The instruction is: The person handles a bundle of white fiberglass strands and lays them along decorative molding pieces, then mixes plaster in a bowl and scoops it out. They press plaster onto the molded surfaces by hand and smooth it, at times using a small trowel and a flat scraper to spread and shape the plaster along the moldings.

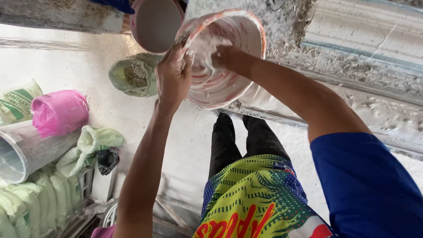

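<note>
Two hands on one bucket, rest is clutter. Biggest first:

- White dusty floor (88, 66) fills the left half; grey rough slab (365, 53) runs along the top right.
- Person's legs in black trousers (229, 141) stand below the bucket, bright patterned cloth (251, 198) hangs in front, blue sleeve (370, 185) at lower right.
- Stack of pale green sacks (31, 198) at bottom left, with a clear plastic tub (22, 150) lying on its side above them and a pink bag (59, 112) resting on the tub.
- Red-rimmed bucket (220, 57) sits at top centre, tilted with its mouth toward the camera, inside smeared with white paste. It leans at the slab's edge.
- Second bucket (156, 22) just to its left, partly cut off by the frame, pale inside.
- Open green sack (134, 75) with grey powder lies on the floor below that second bucket, beside the left wrist.
- Left hand (174, 77): fingers curled over the near-left rim of the red-rimmed bucket, gripping it, thumb outside on the wall. Rim runs under the fingers.
- Right hand (224, 57): reached inside the bucket, fingers bent and pressed into the white paste on the inner wall, coated with it. Whether it grasps anything beyond paste, can't tell.
</note>
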